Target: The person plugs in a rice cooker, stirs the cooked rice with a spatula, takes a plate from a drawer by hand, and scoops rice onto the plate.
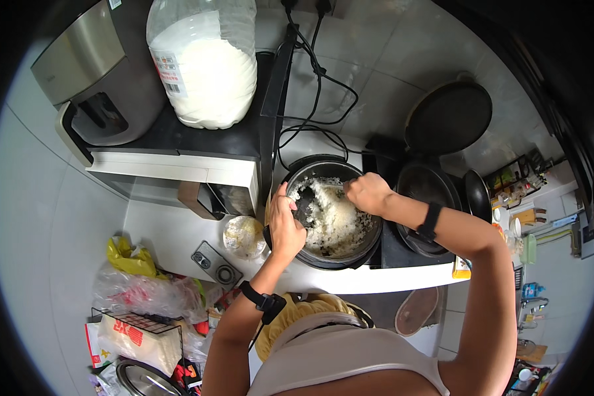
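Observation:
A round dark pot (334,255) stands on the white counter before me, with white cooked rice (334,220) inside. The rice lies mostly in the middle and on the right, and dark bottom shows at the left. My left hand (285,225) grips the pot's left rim, thumb towards the inside. Above the rice, at the upper right of the pot, my right hand (369,194) is closed around the handle of a pale utensil; its working end is in the rice and cannot be made out.
Right of the pot, an electric griddle (428,198) stands with its lid raised, beside a black pan (476,195). A phone (217,265) and a plastic-covered bowl (244,236) lie left. Black cables (319,99) hang behind. A large plastic jug (210,74) and an air fryer (99,94) occupy the shelf.

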A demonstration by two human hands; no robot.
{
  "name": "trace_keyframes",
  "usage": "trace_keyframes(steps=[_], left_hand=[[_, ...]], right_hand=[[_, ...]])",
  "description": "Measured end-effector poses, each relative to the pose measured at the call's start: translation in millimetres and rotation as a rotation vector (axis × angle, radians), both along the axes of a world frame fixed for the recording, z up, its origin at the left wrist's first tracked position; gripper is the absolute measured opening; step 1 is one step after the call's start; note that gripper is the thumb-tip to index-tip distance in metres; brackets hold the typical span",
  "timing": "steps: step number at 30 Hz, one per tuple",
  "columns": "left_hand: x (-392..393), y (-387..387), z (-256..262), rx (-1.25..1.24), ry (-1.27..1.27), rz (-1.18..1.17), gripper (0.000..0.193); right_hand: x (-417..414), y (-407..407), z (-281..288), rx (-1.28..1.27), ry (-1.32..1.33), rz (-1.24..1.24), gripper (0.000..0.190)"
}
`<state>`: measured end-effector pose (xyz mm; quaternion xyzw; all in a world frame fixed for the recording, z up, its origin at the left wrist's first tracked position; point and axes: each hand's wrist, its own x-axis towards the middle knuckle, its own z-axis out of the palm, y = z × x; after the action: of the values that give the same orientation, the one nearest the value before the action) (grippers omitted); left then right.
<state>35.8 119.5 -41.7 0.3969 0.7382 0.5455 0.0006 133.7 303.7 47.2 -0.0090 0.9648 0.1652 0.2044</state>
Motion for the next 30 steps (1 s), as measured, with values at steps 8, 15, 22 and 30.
trace_keyframes(steps=[8,15,22,30], left_hand=[[0,6,-6,-0.010,-0.051,-0.006,0.037],[-2,7,-4,0.012,-0.028,0.024,0.037],[-2,-1,-1,-0.023,-0.106,-0.031,0.038],[-4,6,-4,-0.022,-0.060,-0.010,0.036]], right_hand=[[-42,13,-33,-0.019,-0.107,-0.087,0.022],[-26,-59,-30,-0.192,-0.154,0.157,0.015],[-11,-14,-6,-0.214,-0.062,0.134,0.020],[-53,-17,-48,-0.088,0.064,0.098,0.019]])
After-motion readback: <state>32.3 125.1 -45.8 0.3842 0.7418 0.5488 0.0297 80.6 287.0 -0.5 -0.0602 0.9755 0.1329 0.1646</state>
